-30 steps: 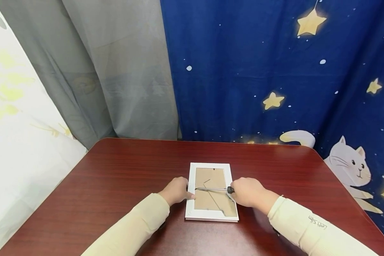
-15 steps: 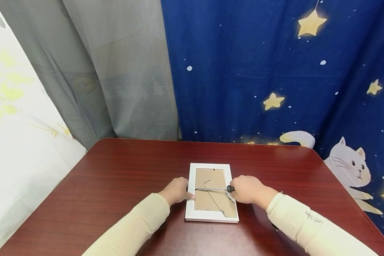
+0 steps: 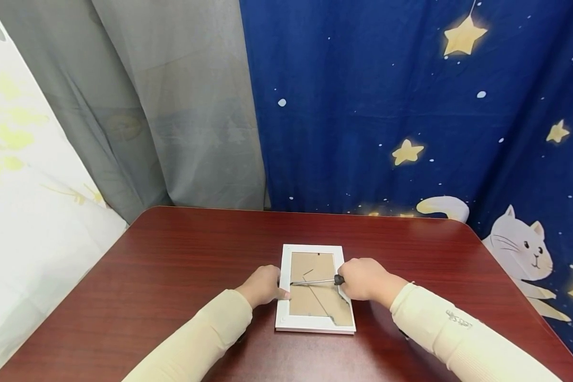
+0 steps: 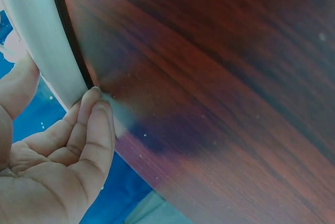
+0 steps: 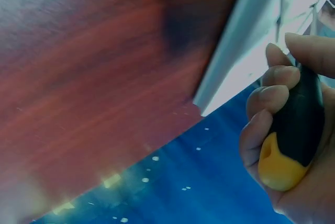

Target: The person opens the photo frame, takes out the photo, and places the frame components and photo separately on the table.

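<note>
A white picture frame (image 3: 310, 323) lies face down in the middle of the table, its brown backing board (image 3: 300, 306) showing. My left hand (image 3: 262, 285) holds the frame's left side, thumb on top and fingertips low against the outer edge, as the left wrist view shows. My right hand (image 3: 364, 279) grips a screwdriver (image 3: 315, 281) by its black and yellow handle (image 5: 301, 124), over the frame's right side. The metal shaft runs across the backing, with its tip at the inner left edge of the frame. A thin dark stand or slit line (image 3: 317, 298) slants over the backing.
The dark red wooden table (image 3: 196, 249) has rounded far corners. Behind it hang a grey curtain (image 3: 200, 106) and a blue curtain (image 3: 334, 106) with stars and a white cat. White cloth (image 3: 38, 239) hangs at the left.
My right hand has shifted slightly left and away from me, bringing the screwdriver handle with it. The tip stays by the inner left edge. My left hand keeps its place on the frame.
</note>
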Tool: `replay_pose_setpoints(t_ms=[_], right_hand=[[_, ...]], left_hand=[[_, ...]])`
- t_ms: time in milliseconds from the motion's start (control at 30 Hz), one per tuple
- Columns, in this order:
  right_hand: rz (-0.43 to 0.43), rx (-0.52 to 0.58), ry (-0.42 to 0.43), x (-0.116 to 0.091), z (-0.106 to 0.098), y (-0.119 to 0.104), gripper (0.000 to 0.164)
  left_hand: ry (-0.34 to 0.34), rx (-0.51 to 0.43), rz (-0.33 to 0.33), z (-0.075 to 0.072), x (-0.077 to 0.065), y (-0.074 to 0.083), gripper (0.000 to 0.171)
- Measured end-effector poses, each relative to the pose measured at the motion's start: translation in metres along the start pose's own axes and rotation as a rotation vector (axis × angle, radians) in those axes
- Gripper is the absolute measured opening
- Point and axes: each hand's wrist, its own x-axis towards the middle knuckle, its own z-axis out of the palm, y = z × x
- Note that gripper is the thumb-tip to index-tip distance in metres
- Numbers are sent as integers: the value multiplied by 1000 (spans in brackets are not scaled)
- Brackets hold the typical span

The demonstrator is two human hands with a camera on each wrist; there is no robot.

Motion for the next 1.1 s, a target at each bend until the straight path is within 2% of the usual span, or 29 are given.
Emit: replay_pose_setpoints(t_ms=[333,667,933,1100], right_hand=[[-1,-128,-8,6,-18,-13,26],[-21,-259,39,8,-34,-29,28],[-15,-391,-27,21,-54,-53,26],[-29,-476,-39,29,-66,-68,22]], left_hand=[[11,-16,3,0,-2,1,32],[21,-35,17,-1,-3,2,33],[12,-12,7,-4,-1,-1,35],[16,-5,15,-5,-1,-1,35]])
